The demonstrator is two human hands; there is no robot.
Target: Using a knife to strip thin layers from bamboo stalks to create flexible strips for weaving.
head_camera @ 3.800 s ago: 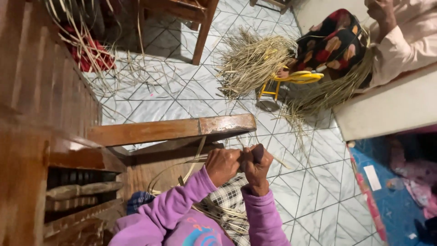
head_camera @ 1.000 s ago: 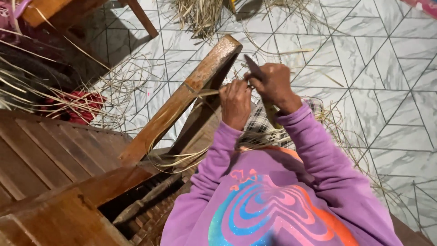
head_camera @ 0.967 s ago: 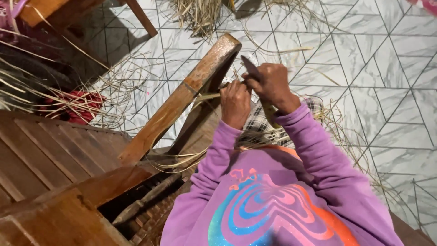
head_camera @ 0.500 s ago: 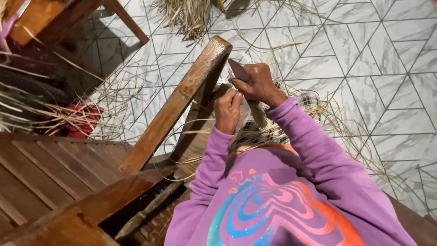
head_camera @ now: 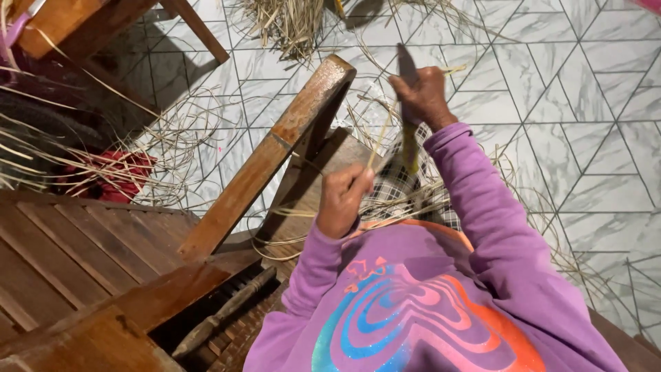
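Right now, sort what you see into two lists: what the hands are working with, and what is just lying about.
In hand:
- right hand, shut on a knife
- left hand, pinching a pale strip
- loose strips on the lap

Lying about:
- wooden plank
- heap of straw on the tiled floor
- red cloth
- wooden stick

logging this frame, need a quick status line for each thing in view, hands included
left hand: closed on a thin pale strip, low near the lap
pale strip: held taut, running up from the left hand
right hand: raised, gripping a dark blade
dark blade: upright, tip pointing away
wooden beam: leaning slanted beside the hands
loose fibre strands: scattered over the tiled floor
checked cloth: spread on the lap
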